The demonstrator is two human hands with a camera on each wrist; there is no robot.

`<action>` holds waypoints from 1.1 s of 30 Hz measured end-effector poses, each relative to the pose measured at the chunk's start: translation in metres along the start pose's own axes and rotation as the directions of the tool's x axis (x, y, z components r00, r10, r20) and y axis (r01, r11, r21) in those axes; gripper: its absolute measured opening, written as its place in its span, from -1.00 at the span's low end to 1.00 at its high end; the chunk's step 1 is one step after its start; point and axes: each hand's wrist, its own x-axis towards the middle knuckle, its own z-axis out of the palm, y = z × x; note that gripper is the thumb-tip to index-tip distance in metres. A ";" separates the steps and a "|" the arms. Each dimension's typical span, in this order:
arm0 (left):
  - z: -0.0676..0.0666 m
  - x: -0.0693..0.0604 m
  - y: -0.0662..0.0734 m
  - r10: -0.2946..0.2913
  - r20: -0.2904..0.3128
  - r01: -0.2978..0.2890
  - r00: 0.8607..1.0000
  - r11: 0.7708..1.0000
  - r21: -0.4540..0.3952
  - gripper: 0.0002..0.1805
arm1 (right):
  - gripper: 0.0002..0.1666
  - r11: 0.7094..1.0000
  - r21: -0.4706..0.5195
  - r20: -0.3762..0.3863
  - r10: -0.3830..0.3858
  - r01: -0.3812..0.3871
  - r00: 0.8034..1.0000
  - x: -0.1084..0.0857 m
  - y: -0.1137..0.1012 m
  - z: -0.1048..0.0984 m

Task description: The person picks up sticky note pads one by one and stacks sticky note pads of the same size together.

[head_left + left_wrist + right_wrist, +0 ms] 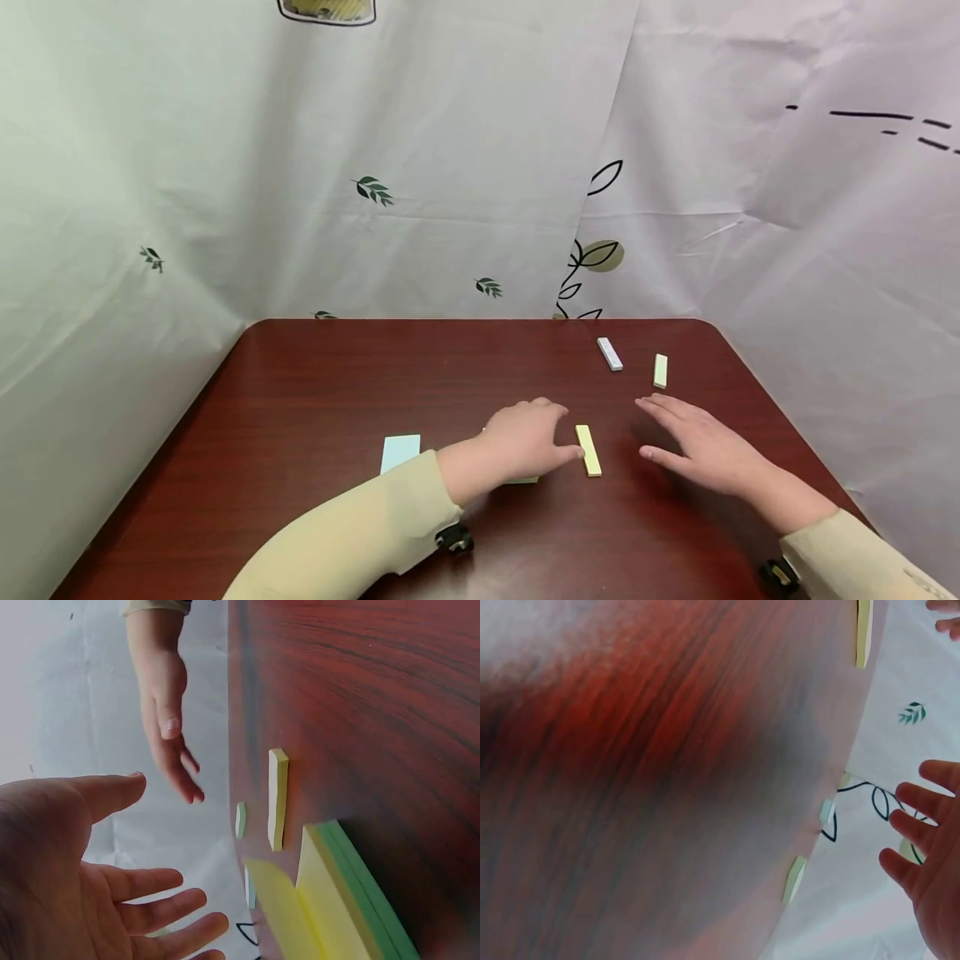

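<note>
My left hand (517, 442) hovers above the table with fingers spread and nothing held. Beneath it, mostly hidden in the head view, a stack of yellow and green sticky note pads (367, 889) lies on the wood; its top yellow sheet (274, 904) curls up in the left wrist view. A narrow yellow sticky note pad (588, 451) lies just right of the left thumb. Over the right side of the table, my right hand (708, 450) is also held up, fingers extended and palm turned inward, touching nothing.
A light blue pad (400, 452) lies left of the left wrist, partly covered by the sleeve. Farther back are a narrow whitish pad (610, 354) and a narrow pale green pad (660, 371). White printed cloth (450, 167) hangs around the reddish-brown table (337, 375).
</note>
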 end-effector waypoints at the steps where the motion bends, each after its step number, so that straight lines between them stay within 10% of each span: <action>1: 0.002 0.003 0.003 -0.008 0.005 0.007 1.000 1.000 0.019 -0.30 | -0.17 1.000 0.001 0.001 -0.001 0.001 1.000 0.000 0.000 0.000; 13: 0.023 0.025 0.031 -0.046 0.063 0.030 0.997 0.970 0.240 -0.31 | -0.17 1.000 -0.007 -0.038 -0.019 0.019 0.999 0.002 0.000 0.000; 33: 0.037 0.044 0.038 -0.106 0.132 0.058 0.986 0.942 0.329 -0.28 | -0.17 1.000 0.016 -0.028 -0.004 0.005 1.000 -0.004 0.003 0.000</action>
